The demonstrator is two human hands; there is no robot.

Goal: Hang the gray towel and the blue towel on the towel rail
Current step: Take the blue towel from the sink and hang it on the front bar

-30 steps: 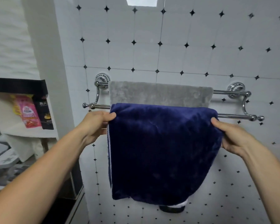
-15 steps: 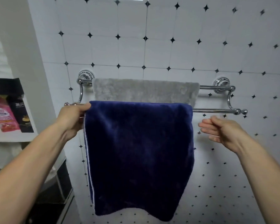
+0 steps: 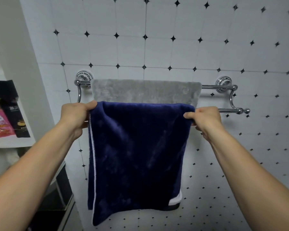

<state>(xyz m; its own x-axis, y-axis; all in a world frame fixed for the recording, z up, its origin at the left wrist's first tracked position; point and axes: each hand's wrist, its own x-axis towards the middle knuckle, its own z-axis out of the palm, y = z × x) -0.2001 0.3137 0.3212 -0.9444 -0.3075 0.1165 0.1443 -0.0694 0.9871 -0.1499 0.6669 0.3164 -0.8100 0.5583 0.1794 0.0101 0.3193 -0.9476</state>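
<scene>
Blue plush towel (image 3: 137, 152) hangs folded over the front bar (image 3: 230, 111) of the chromed double towel rail (image 3: 230, 99), its fold line running from 9 o'clock to 3 o'clock between your hands. Your left hand (image 3: 75, 114) pinches the top corner at 9 o'clock, thumb on the front face. Your right hand (image 3: 205, 119) grips the corner at 3 o'clock. Both sit about level and equally near, so any evening-out slides along that axis. At 12 o'clock, on the rear bar (image 3: 212, 87) near the tiled wall (image 3: 157, 47), the gray shaggy towel (image 3: 145, 91) lies draped flat. Both have deep, soft pile. A white stitched hem (image 3: 94, 155) runs down the blue one's 9 o'clock edge, and its lower edge hangs longer toward 7 o'clock.
</scene>
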